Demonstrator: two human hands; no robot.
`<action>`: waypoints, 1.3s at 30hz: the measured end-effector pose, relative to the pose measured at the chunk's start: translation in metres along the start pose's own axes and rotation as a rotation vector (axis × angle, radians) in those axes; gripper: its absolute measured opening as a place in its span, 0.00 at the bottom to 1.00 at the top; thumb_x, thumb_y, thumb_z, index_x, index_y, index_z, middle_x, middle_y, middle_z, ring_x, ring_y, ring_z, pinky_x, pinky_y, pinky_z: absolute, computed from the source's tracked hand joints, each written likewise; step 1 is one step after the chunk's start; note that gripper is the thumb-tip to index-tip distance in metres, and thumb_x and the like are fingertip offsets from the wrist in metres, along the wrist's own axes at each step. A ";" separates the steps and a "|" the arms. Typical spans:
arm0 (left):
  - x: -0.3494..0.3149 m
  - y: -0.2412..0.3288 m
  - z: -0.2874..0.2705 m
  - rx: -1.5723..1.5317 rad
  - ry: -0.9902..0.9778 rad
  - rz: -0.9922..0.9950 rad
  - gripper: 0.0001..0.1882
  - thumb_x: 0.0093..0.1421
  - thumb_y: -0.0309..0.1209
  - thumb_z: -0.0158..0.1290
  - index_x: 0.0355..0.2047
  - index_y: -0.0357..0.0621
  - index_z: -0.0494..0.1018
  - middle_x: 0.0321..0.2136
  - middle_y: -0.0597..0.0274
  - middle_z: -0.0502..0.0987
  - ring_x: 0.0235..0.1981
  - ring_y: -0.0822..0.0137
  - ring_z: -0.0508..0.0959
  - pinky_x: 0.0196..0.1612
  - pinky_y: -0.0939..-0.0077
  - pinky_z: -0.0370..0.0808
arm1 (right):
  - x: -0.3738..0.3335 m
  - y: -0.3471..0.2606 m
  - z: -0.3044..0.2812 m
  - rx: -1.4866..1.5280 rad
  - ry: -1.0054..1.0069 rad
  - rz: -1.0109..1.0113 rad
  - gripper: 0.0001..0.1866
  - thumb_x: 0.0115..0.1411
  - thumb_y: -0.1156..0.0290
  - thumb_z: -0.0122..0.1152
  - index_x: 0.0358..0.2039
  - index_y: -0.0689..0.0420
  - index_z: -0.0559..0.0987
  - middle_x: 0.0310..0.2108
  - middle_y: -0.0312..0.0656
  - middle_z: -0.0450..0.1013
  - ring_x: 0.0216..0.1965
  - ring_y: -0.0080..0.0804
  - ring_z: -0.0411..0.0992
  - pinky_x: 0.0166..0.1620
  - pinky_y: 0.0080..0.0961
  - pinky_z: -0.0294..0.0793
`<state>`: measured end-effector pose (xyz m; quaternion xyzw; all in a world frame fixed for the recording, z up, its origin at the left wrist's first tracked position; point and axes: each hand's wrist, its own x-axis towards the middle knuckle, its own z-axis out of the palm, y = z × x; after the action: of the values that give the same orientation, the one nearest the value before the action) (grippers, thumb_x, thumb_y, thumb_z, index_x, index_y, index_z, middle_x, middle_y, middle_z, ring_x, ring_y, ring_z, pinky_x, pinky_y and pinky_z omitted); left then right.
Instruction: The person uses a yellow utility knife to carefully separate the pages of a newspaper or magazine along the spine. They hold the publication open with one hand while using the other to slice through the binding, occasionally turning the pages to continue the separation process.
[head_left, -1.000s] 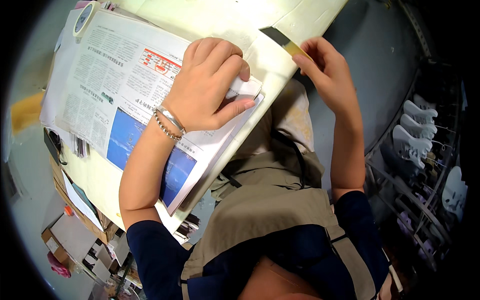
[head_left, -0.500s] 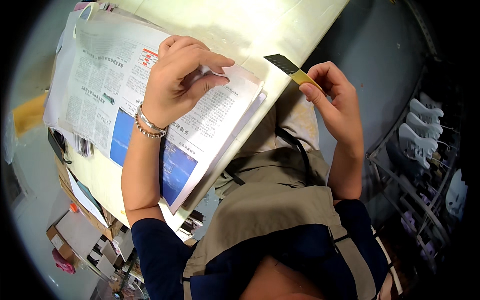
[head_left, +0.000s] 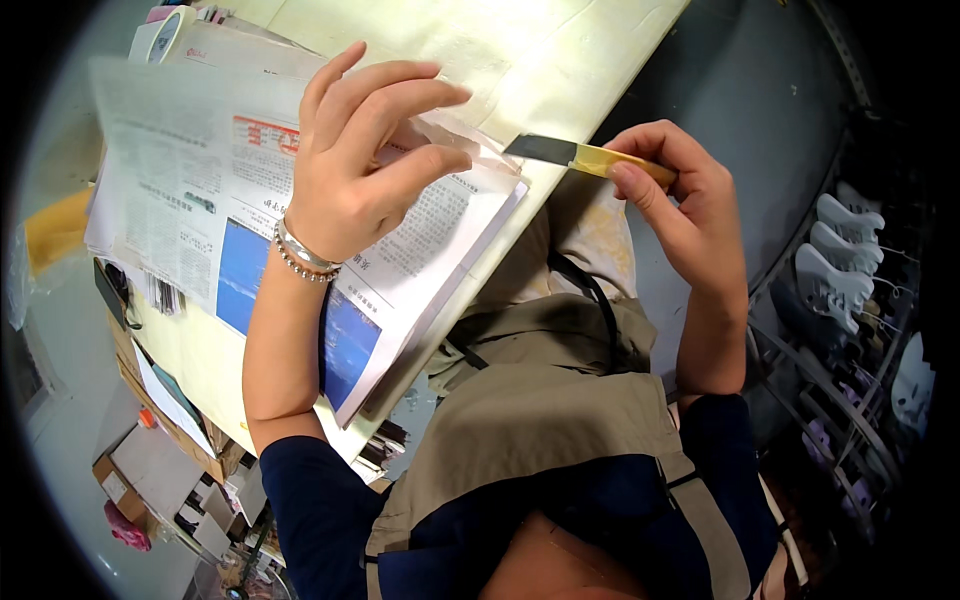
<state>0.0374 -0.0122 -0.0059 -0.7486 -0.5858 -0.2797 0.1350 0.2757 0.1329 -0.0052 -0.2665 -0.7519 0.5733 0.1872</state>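
Note:
Over the right part of a stack of newspaper (head_left: 410, 235) hovers my left hand (head_left: 365, 155), its fingers spread and nothing visible between them. My right hand (head_left: 690, 205) grips a yellow-handled utility knife (head_left: 590, 158) between thumb and fingers, just off the table's right edge. The knife's dark, wide blade points left, its tip close to the paper's right corner. Whether the tip touches the paper I cannot tell. The top sheet's far-left part is blurred and looks lifted. Beneath it, more sheets show.
The pale yellow table (head_left: 440, 35) extends beyond the papers. A roll of tape (head_left: 170, 35) stands at the far left. Dark glasses (head_left: 117, 292) lie by the table's left edge. White shoe-shaped pieces (head_left: 835, 275) hang on a metal rack at right.
My left fingers have spread from a near pinch. The knife has turned more level, its blade tip shifting left and down toward the paper. The top newspaper sheet has shifted, its far-left part blurring.

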 end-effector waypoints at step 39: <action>-0.002 -0.015 0.015 -0.184 -0.190 -0.085 0.09 0.53 0.33 0.62 0.36 0.52 0.78 0.31 0.66 0.73 0.42 0.62 0.71 0.54 0.65 0.58 | 0.068 -0.008 0.007 0.054 -0.753 0.238 0.12 0.63 0.61 0.62 0.35 0.58 0.78 0.21 0.28 0.69 0.19 0.09 0.59 0.20 0.11 0.52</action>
<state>0.0264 -0.0017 -0.0214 -0.7554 -0.5989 -0.2656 -0.0023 0.2164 0.1680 -0.0015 -0.1179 -0.7165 0.6681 -0.1625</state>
